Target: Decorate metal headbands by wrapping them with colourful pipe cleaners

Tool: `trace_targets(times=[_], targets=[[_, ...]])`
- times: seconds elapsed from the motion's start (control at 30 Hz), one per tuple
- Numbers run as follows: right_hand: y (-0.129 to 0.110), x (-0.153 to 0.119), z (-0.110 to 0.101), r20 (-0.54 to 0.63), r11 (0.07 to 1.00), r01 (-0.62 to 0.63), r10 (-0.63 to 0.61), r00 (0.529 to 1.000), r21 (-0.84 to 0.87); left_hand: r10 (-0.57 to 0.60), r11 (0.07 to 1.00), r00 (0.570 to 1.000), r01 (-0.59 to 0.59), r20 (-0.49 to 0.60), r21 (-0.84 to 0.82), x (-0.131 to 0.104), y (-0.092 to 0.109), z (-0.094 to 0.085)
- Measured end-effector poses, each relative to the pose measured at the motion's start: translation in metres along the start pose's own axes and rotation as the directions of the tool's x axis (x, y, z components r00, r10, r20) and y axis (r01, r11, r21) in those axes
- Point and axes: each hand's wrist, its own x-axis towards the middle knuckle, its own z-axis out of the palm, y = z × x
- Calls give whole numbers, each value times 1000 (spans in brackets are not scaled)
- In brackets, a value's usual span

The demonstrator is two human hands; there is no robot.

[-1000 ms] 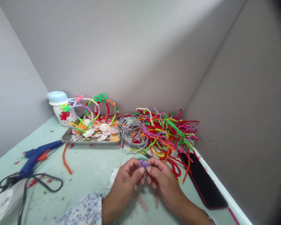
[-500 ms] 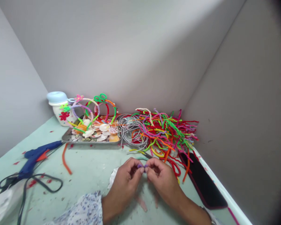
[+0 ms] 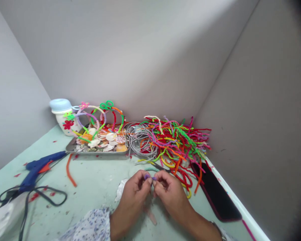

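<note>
Between the fingertips of both hands is a small piece of purple pipe cleaner (image 3: 149,177), mostly hidden by the fingers. My left hand (image 3: 136,190) pinches its left part, and my right hand (image 3: 168,190) pinches the right part, thumbs close together. A white scalloped shell (image 3: 120,190) lies just left of my left hand, partly covered by it. Behind the fingers, scissors with red handles (image 3: 185,178) rest on the table beside loose pipe cleaner ends.
At the back, a metal tray (image 3: 100,153) bears shells and pipe-cleaner headbands. Right of it lie a silver wire coil (image 3: 142,142) and a heap of colourful pipe cleaners (image 3: 180,140). A blue glue gun (image 3: 37,167), a white jar (image 3: 67,122) and a black phone (image 3: 218,197) flank the sides.
The fingertips have shifted slightly, and more of the purple pipe cleaner shows between them. Both hands keep their pinch in nearly the same place.
</note>
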Motion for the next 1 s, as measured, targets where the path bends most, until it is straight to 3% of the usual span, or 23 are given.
trace_targets(times=[0.27,0.53,0.7,0.8,0.93,1.0], targets=[[-2,5,-6,-23,985,-96,101,995,145,-1,998,986,12,168,-60,1,1,-1],[-2,3,-7,20,991,-42,40,999,123,4,1000,993,-5,122,3,5,-2,-4],[-2,5,-6,-14,1000,2,-2,1000,-27,58,987,997,-64,41,151,7,-4,-5],[-2,7,-6,-39,983,82,-89,995,-163,67,972,998,-70,23,224,8,-5,-7],[-1,6,-6,-68,934,158,-189,980,-320,77,964,997,-78,14,255,7,-7,-7],[1,6,-6,-84,944,127,-159,984,-304,71,971,997,-73,19,229,6,-7,-7]])
